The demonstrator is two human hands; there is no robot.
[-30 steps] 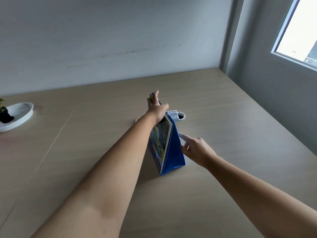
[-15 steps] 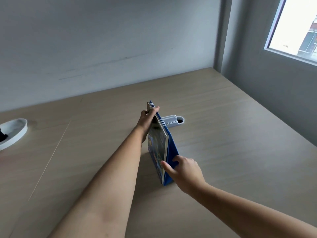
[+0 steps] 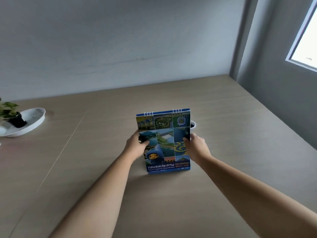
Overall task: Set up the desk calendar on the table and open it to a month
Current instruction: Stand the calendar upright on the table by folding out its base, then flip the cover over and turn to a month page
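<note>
both hands are on the desk calendar (image 3: 164, 141) right now, one per side edge. left hand (image 3: 135, 146) is curled around the left edge with the thumb lying across the front cover, right hand (image 3: 197, 146) pinches the right edge the same way, fingertips just peeking onto the front. so neither hand is open, both are closed on the calendar.

the calendar itself is a tall rectangle, long axis running up and down, standing on its short bottom edge on the table (image 3: 240, 134), roughly mid table. its glossy printed cover faces the camera: a grid of aerial landscape photos, a little cartoon mascot in a blue hood, thai lettering plus "calendar" along the blue strip at the bottom. two sets of white wire spiral loops (image 3: 148, 114) bind the top edge, and a blue backing card shows as a thin line up there. it leans back a touch, top further from the camera than the bottom. it's showing the cover, not a month page.

table is pale wood-look laminate, matte, with a thin seam line running diagonally on the left. a white rounded holder (image 3: 193, 125) pokes out from behind the calendar's right edge, can't tell what it is exactly. far left there's a shallow white dish (image 3: 34, 121) with a small leafy plant (image 3: 10, 112) in a black pot sitting in it, well apart from the calendar.
</note>
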